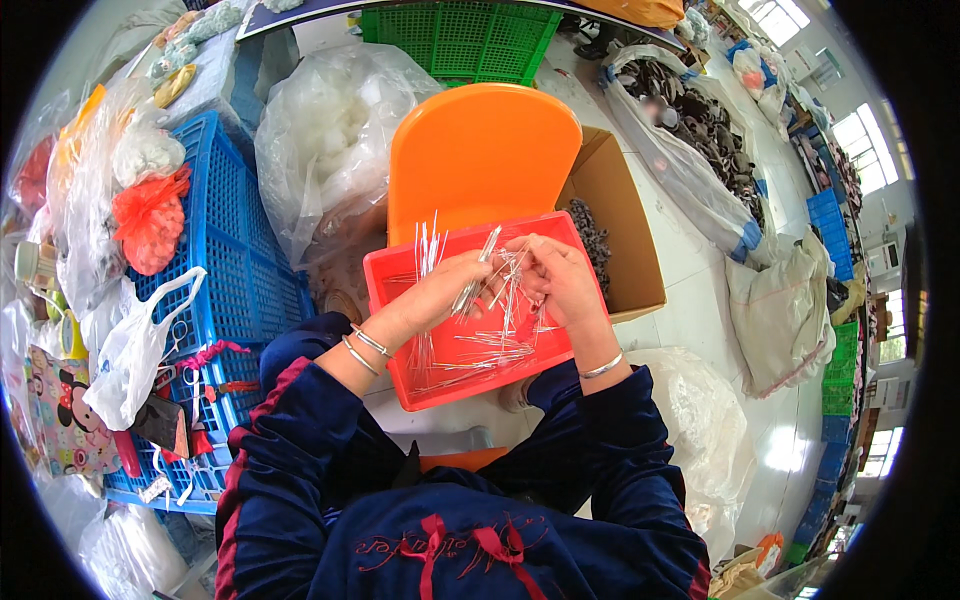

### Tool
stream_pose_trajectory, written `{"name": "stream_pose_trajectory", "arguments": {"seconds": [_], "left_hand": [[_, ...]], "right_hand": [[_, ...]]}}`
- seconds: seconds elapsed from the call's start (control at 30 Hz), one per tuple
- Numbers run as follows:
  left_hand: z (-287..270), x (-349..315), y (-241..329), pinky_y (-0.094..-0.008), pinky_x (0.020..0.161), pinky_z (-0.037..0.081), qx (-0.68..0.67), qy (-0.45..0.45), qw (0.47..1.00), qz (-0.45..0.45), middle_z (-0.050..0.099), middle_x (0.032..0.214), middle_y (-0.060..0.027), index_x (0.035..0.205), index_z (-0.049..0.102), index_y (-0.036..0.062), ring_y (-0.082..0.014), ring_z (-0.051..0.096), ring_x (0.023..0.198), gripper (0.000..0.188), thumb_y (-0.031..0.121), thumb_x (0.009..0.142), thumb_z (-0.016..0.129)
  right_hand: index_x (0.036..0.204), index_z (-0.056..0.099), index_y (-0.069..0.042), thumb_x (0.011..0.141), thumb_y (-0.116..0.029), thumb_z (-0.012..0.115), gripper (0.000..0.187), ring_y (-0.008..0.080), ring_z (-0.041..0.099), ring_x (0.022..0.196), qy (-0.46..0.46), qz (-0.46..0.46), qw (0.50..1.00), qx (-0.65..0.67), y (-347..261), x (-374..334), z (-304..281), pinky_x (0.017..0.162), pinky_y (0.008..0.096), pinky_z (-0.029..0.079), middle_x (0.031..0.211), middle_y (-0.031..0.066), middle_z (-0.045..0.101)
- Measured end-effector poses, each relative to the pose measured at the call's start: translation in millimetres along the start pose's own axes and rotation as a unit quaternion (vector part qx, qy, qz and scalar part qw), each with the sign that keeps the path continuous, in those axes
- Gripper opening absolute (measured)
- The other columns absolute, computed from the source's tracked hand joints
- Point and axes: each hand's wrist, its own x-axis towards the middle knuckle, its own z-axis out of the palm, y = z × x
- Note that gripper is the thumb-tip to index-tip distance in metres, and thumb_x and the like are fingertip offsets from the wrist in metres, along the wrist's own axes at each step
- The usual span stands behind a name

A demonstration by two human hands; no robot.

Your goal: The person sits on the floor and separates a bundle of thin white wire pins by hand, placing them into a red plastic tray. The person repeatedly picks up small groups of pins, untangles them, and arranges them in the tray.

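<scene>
Over a red plastic tray point(400, 385), my left hand point(450, 287) is closed around a bundle of thin silvery wires point(480, 272). My right hand point(566, 287) is beside it, with thumb and fingers pinched on some of the thin wires that hang and fan out between both hands. More loose wires point(475, 358) lie criss-crossed on the tray floor, and several stand up by its left wall. The tray's far side rests against or on an orange chair point(485, 150). Fingertips of both hands are partly hidden by the wires.
Blue plastic crates point(235, 255) with bags and small tools on them stand at left. A clear bag of white stuffing point(335, 135) sits behind. Right of the chair is a cardboard box point(632, 240) with grey pieces. Farther right are a sack of dark pieces point(690, 140) and a pale sack point(780, 320).
</scene>
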Motion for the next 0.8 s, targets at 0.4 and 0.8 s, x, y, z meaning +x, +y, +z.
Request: {"name": "stream_pose_trajectory", "arguments": {"seconds": [0.4,0.8], "left_hand": [[-7.5,1.7,-5.7,-0.0227,0.059,0.047,0.008,-0.057,0.998,-0.01,0.061,0.095,-0.0084,0.11,0.05,0.0048,-0.0129,0.057,0.076,0.032,0.031,0.095,0.04],[-8.1,-2.2,-1.3,-0.023,0.057,0.048,-0.01,-0.116,0.992,0.042,0.062,0.102,-0.0105,0.108,0.057,-0.0023,-0.0125,0.054,0.081,0.037,0.028,0.094,0.042]], "right_hand": [[0.091,0.061,0.001,0.097,-0.017,0.054,0.02,0.0053,0.037,0.046,0.02,-0.045,0.998,0.046,-4.8,4.5,-17.0,0.043,0.0221,0.033,0.066,-0.0012,0.051],[0.087,0.062,0.0,0.1,-0.028,0.049,0.033,0.007,0.034,0.045,0.023,-0.064,0.995,0.066,-10.8,6.1,-19.2,0.045,0.0226,0.03,0.064,0.0001,0.05]]}}
